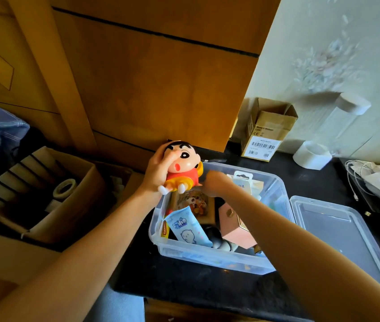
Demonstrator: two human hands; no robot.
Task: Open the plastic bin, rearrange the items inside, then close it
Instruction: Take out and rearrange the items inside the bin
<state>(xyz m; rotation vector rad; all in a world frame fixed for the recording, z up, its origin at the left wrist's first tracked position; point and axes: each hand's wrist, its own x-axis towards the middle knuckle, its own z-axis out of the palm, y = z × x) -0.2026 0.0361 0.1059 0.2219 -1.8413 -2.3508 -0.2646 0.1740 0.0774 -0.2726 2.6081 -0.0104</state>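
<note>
The clear plastic bin stands open on a black counter, its clear lid lying flat to its right. My left hand grips a cartoon boy figure by the head, above the bin's far left corner. My right hand reaches into the bin's far side with curled fingers; what it holds, if anything, is hidden. Inside lie a light blue pouch, a pink box, a picture card and a white packet.
A wooden cabinet rises right behind the bin. A small cardboard box and a white tape roll stand at the back right, cables at the far right. An open carton with tape sits to the left.
</note>
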